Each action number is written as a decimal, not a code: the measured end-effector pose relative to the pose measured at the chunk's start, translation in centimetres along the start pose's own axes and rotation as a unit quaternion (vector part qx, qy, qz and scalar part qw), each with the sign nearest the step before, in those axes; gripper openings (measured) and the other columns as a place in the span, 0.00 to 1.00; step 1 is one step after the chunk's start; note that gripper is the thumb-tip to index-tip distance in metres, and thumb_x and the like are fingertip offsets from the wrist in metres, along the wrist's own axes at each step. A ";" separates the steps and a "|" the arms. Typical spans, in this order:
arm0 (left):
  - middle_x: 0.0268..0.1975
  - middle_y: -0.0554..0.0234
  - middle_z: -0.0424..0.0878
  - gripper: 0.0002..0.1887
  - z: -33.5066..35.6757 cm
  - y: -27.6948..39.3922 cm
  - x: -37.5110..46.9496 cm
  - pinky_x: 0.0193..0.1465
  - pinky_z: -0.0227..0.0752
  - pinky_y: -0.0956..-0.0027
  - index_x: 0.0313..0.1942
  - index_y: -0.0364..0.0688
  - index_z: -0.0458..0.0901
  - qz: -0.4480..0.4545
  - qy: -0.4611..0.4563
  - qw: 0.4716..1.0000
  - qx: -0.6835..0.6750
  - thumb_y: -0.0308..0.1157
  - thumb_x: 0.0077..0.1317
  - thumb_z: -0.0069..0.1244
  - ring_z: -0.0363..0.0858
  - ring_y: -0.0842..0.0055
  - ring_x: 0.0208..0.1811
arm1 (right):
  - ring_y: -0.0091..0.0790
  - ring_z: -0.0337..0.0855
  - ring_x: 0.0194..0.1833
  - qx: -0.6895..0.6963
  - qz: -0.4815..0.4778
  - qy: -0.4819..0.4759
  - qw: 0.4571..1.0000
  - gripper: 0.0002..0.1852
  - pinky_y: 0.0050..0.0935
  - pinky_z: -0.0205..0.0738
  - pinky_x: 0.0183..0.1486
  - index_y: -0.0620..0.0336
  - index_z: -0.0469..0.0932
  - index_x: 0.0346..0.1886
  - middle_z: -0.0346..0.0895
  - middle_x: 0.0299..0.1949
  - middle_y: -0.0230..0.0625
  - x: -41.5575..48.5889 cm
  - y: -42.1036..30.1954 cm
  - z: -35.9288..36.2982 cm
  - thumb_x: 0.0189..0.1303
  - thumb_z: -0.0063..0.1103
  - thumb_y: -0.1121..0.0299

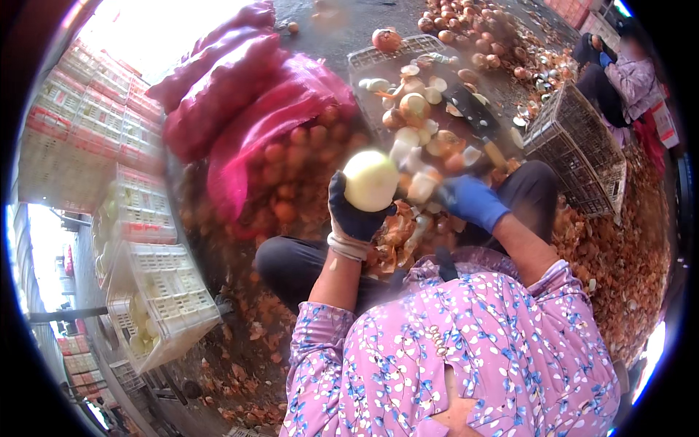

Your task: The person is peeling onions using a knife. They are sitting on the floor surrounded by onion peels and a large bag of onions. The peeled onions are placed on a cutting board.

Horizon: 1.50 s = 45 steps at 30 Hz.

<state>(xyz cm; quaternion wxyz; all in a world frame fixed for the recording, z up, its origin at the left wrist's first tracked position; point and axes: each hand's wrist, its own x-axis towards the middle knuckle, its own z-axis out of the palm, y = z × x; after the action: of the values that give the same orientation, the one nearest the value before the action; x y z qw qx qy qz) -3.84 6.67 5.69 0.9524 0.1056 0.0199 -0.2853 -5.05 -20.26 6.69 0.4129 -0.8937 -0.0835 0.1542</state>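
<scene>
A large peeled pale onion rests in my left hand, which wears a dark-palmed glove. My right hand, in a blue glove, is beside loose onion skins and cut pieces; its fingers are blurred and partly hidden, so I cannot tell what they hold. Past both hands, onion ends and skins lie on an upturned plastic crate. A knife with a broad dark blade and a wooden handle lies there too. One unpeeled onion sits at the crate's far edge.
Pink mesh sacks, one spilling unpeeled onions, lie at the left. Stacked crates and a crate of peeled onions stand farther left. A tilted crate, heaped skins and a seated person are at the right.
</scene>
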 end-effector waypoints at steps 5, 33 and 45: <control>0.66 0.58 0.74 0.39 -1.0 0.6 -1.1 0.61 0.74 0.43 0.69 0.47 0.67 0.164 0.040 0.957 0.236 0.59 0.62 0.52 0.73 0.60 0.66 | 0.51 0.86 0.35 -0.273 0.037 -0.029 0.961 0.19 0.43 0.76 0.40 0.61 0.85 0.37 0.86 0.34 0.50 0.3 -1.0 -0.2 0.71 0.53 0.56; 0.49 0.47 0.86 0.17 3.9 15.7 -1.3 0.50 0.84 0.52 0.59 0.42 0.75 0.238 0.118 0.930 0.255 0.37 0.74 0.49 0.86 0.53 0.48 | 0.22 0.76 0.24 0.258 0.052 0.132 0.956 0.21 0.24 0.70 0.26 0.61 0.82 0.48 0.77 0.26 0.28 5.0 4.4 -1.9 0.77 0.48 0.52; 0.47 0.50 0.83 0.34 -1.5 2.1 24.1 0.35 0.78 0.66 0.63 0.41 0.73 -0.112 0.226 0.658 0.709 0.60 0.69 0.49 0.84 0.71 0.39 | 0.22 0.67 0.19 0.470 0.215 0.052 0.855 0.20 0.25 0.64 0.21 0.56 0.79 0.44 0.72 0.24 0.26 10.1 6.4 -2.9 0.76 0.49 0.49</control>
<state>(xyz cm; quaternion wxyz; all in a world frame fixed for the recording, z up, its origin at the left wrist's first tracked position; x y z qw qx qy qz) 17.47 -4.29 2.24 0.5152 0.8075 0.0380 -0.2848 5.58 -23.68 1.54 0.7439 -0.5958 0.2145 0.2136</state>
